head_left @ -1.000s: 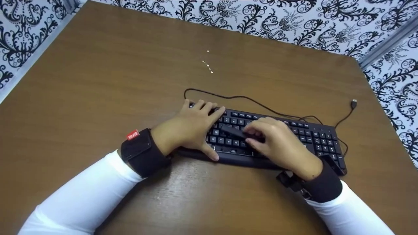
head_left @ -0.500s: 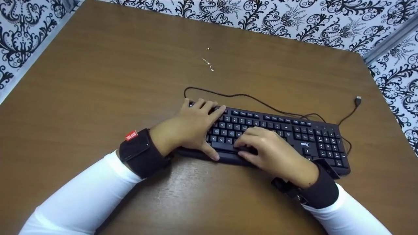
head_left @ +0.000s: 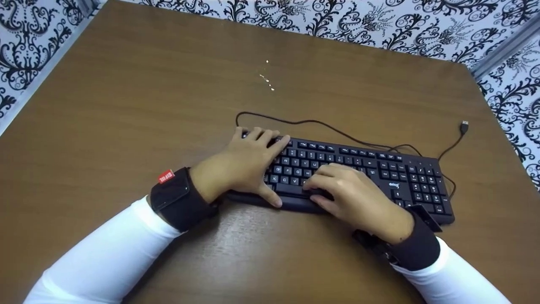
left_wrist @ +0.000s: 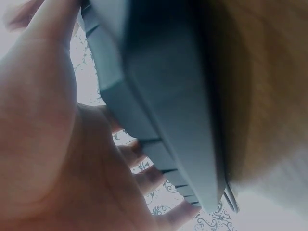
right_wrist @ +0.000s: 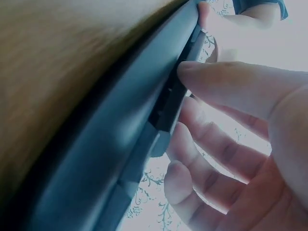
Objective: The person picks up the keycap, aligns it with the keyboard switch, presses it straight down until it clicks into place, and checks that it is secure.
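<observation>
A black keyboard (head_left: pixel 386 172) lies across the table, its rows of keys facing up. Over its left end my left hand (head_left: pixel 251 164) rests with spread fingers, the thumb along the front edge. In the left wrist view, the fingers (left_wrist: pixel 147 180) reach across the keys. The long space bar (head_left: pixel 291 190) lies in its slot along the bottom row. My right hand (head_left: pixel 348 194) pinches the right part of this bar between thumb and curled fingers. In the right wrist view, the thumb (right_wrist: pixel 207 77) is at the bar's front side. The fingertips behind it are partly hidden.
The keyboard's black cable (head_left: pixel 310 121) loops behind it, and its USB plug (head_left: pixel 464 127) lies at the right. Small bright specks (head_left: pixel 268 80) show on the brown wooden table (head_left: pixel 139 93). Patterned wallpaper (head_left: pixel 371 21) stands behind the table.
The space bar, held tilted above the keys a second ago, has come down into the bottom row. My right hand moved toward the front with it. The left hand stayed in place.
</observation>
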Demonstrator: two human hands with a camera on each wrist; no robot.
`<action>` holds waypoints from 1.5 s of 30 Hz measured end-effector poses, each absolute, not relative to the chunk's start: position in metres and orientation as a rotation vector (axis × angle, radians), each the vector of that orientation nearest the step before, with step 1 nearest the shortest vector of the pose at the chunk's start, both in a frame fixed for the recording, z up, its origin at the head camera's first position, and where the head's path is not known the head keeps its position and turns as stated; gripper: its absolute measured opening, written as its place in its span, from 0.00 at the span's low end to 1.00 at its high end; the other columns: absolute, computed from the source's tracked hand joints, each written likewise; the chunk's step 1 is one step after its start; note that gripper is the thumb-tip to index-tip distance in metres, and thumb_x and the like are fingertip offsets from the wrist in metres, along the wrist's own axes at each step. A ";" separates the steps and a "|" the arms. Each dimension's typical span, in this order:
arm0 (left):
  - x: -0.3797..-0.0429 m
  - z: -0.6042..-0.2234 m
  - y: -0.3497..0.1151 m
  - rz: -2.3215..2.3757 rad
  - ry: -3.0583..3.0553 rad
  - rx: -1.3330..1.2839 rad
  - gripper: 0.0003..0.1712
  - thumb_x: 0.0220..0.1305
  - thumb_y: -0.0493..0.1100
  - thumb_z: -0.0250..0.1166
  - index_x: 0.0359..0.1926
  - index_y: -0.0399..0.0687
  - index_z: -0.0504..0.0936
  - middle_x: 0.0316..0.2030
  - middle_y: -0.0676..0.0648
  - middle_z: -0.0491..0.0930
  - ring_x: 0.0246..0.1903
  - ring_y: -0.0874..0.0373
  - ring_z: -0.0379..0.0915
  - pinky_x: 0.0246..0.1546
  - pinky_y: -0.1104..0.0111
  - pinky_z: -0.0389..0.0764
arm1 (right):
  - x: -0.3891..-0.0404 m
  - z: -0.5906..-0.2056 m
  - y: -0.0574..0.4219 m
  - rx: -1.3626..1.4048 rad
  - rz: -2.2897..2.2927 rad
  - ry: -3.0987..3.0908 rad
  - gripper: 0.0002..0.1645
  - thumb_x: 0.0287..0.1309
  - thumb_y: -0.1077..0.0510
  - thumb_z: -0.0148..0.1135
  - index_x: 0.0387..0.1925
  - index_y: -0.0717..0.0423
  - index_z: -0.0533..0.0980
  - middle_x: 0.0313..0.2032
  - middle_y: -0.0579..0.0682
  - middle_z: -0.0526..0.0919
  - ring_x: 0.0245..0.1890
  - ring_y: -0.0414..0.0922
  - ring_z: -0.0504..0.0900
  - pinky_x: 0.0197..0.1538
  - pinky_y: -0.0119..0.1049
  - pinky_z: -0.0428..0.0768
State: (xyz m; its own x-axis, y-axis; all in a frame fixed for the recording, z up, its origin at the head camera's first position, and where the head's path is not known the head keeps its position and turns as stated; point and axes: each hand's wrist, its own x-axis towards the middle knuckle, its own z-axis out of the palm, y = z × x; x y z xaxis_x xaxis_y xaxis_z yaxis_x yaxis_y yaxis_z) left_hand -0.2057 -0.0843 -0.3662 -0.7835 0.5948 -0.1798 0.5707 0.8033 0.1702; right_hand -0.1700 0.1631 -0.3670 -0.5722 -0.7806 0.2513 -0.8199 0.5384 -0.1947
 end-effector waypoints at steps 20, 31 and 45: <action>-0.205 -0.369 -0.087 0.162 2.776 0.908 0.79 0.34 0.87 0.65 0.80 0.51 0.46 0.77 0.40 0.52 0.75 0.41 0.51 0.70 0.39 0.54 | -0.164 -0.369 0.157 1.362 0.331 -2.635 0.09 0.52 0.62 0.74 0.37 0.52 0.84 0.35 0.48 0.82 0.38 0.44 0.80 0.43 0.41 0.82; -0.205 -0.370 -0.085 0.164 2.763 0.918 0.80 0.34 0.87 0.65 0.80 0.51 0.45 0.77 0.40 0.51 0.75 0.40 0.50 0.70 0.39 0.53 | -0.164 -0.368 0.161 1.367 0.361 -2.644 0.09 0.52 0.62 0.74 0.36 0.53 0.84 0.35 0.48 0.83 0.37 0.44 0.81 0.42 0.41 0.83; -0.205 -0.369 -0.086 0.146 2.767 0.921 0.80 0.34 0.87 0.65 0.80 0.50 0.45 0.77 0.39 0.51 0.75 0.40 0.50 0.70 0.39 0.53 | -0.159 -0.370 0.156 1.334 0.279 -2.587 0.10 0.52 0.62 0.74 0.38 0.53 0.86 0.36 0.50 0.84 0.36 0.45 0.79 0.42 0.39 0.82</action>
State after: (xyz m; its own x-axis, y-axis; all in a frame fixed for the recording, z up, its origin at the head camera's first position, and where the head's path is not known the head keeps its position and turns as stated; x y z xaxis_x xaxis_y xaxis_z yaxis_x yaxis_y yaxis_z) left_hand -0.2048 -0.0855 -0.3689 -0.7788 0.6017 -0.1772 0.5797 0.7984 0.1629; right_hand -0.1591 0.1559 -0.3701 -0.5654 -0.7769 0.2769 -0.8181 0.5709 -0.0687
